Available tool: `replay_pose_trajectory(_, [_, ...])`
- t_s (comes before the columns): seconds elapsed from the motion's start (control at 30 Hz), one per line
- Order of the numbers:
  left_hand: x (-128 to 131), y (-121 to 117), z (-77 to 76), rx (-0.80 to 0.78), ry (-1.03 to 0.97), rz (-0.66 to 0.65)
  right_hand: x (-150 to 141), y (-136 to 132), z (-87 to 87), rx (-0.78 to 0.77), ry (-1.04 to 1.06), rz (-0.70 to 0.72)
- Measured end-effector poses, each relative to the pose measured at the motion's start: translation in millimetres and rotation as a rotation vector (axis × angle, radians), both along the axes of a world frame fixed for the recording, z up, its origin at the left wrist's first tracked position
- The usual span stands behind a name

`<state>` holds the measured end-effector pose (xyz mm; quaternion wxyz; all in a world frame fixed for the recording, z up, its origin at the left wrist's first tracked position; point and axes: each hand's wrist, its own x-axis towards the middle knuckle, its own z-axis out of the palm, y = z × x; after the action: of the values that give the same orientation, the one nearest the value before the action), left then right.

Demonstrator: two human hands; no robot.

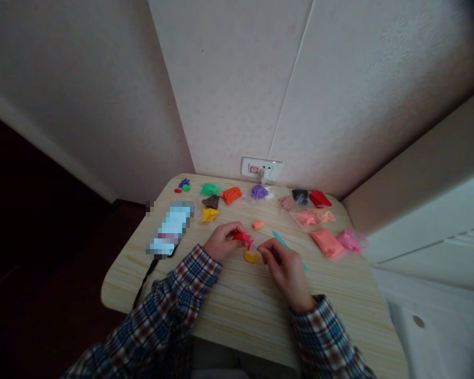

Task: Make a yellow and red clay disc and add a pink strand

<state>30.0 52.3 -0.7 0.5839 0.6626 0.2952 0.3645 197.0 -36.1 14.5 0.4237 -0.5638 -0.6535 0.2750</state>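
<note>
My left hand is closed around a small plastic bag of red modelling clay. My right hand pinches at the clear end of that bag, thumb against fingertips. Below the bag, a flat yellow clay disc lies on the table, partly covered from view. A little pink and yellow clay piece rests just beyond my hands. Behind my right hand runs a thin blue modelling tool, its middle hidden by the hand.
Bags of clay line the table's back: green, orange, purple, black. Salmon and pink bags lie right. A phone with a cable is left, small clay shapes beyond. A socket is behind.
</note>
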Motion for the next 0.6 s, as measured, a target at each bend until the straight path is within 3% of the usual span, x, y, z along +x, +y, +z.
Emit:
replay_pose_trajectory(0.33, [-4, 7, -1.4, -0.069, -0.161, 0.067, -10, 24, 18.0, -0.083, 0.196, 0.117])
replay_pose_trajectory(0.6, [-3, 8, -3.8, -0.149, -0.232, 0.051, -13, 31, 14.9, -0.190, 0.455, 0.243])
